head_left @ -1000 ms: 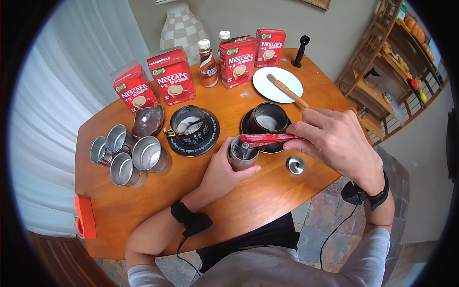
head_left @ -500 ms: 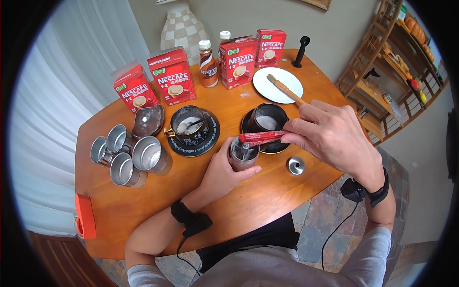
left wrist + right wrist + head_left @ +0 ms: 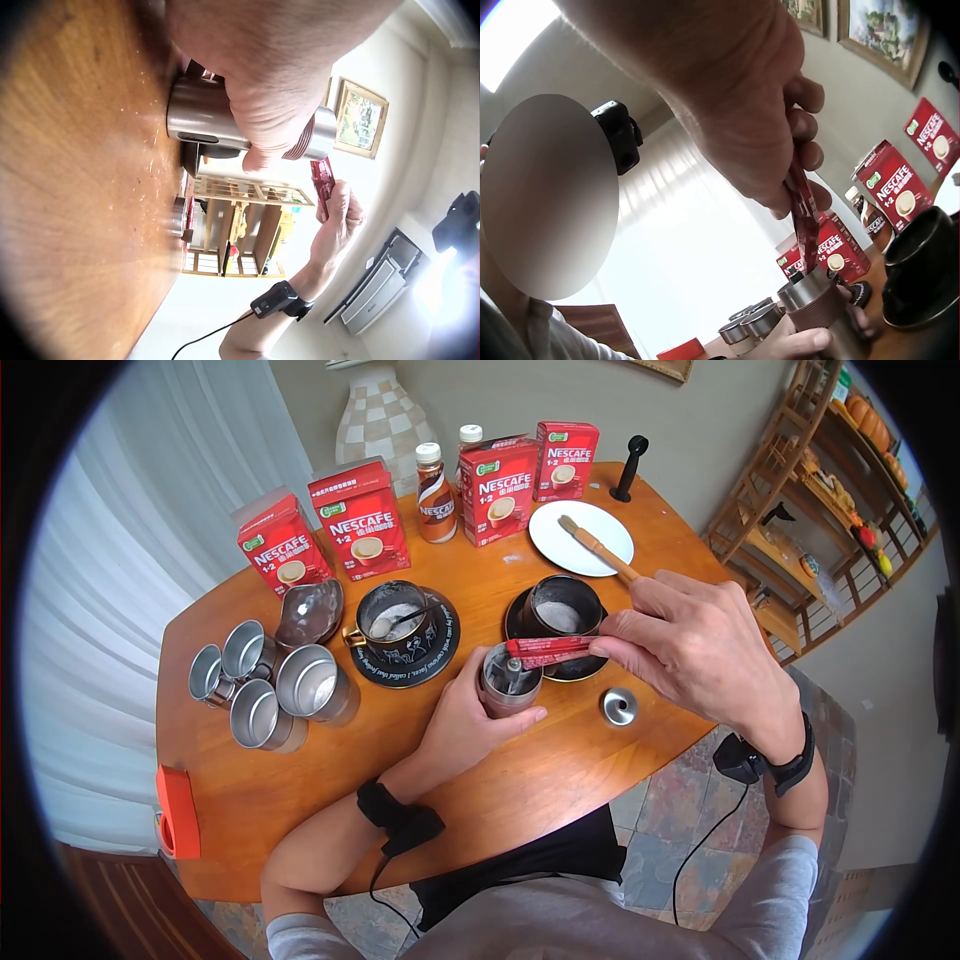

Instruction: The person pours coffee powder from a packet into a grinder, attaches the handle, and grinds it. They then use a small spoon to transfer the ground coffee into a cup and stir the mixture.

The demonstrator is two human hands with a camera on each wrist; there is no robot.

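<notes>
My left hand (image 3: 468,712) grips a steel coffee grinder (image 3: 201,112) that stands upright on the table, its top off and a central shaft showing inside. Between thumb and fingers, my right hand (image 3: 695,645) pinches a red coffee stick packet (image 3: 552,650). The packet's far end points down at the grinder's mouth, as the right wrist view shows. Just behind is a black cup (image 3: 565,607) with pale powder in it, on a dark saucer. A round steel lid piece (image 3: 619,706) lies to the right of the grinder.
Left of the hands, a second black cup (image 3: 396,645) with a spoon sits on its saucer. Several steel cups (image 3: 318,685) stand further left. Red Nescafe boxes (image 3: 362,525) and a coffee bottle (image 3: 435,500) line the back, near a white plate (image 3: 550,540) holding a brush (image 3: 600,548).
My right hand has shifted slightly, and the packet's angle over the grinder has changed a little. The left hand and the grinder have stayed in place.
</notes>
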